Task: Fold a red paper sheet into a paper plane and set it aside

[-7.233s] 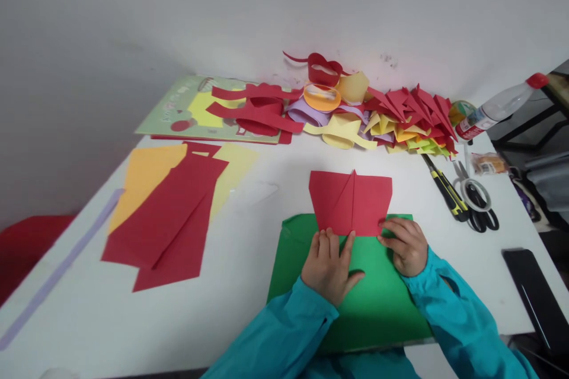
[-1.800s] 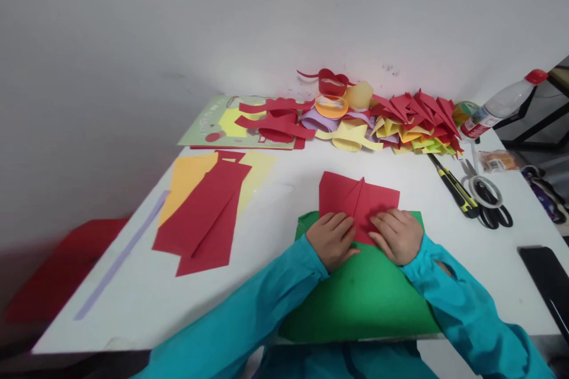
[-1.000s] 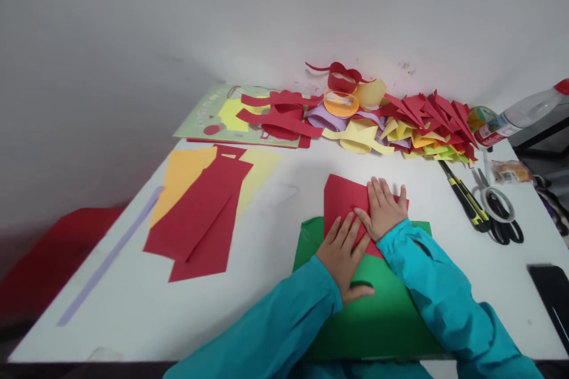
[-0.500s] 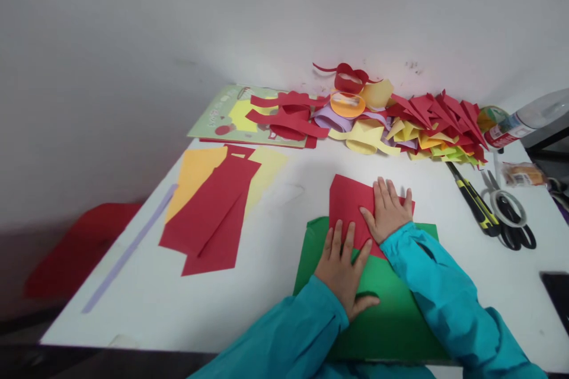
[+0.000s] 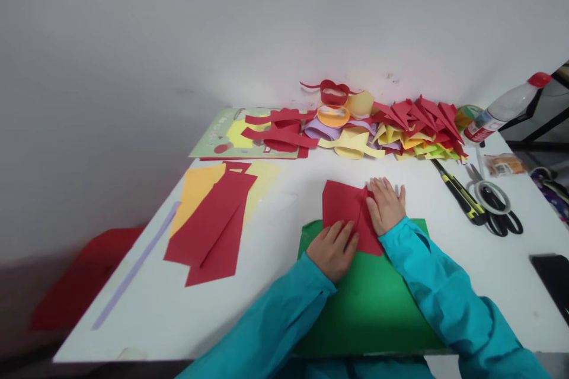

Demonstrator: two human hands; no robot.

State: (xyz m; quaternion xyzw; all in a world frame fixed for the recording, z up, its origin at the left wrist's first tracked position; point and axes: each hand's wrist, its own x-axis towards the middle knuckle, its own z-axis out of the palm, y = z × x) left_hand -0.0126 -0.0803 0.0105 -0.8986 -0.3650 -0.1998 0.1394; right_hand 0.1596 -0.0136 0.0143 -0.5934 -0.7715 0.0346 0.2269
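Grip flat: left hand (image 5: 331, 249), right hand (image 5: 386, 210) on folded red paper (image 5: 340, 207).

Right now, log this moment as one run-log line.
left hand: flat on folded red paper sheet | right hand: pressing the sheet's right half | beneath: green paper sheet on white table

The right hand (image 5: 386, 208) lies flat on the red paper (image 5: 342, 204) and hides its right part. The left hand (image 5: 331, 249) covers the near left corner, so the folds under both hands cannot be seen. Blue sleeves (image 5: 444, 302) hide much of the green sheet (image 5: 377, 302). Far right of the right hand, a flat black thing (image 5: 551, 275) is cut off by the edge. Far left of the left hand, the words on the green book (image 5: 213, 136) are too small to read.
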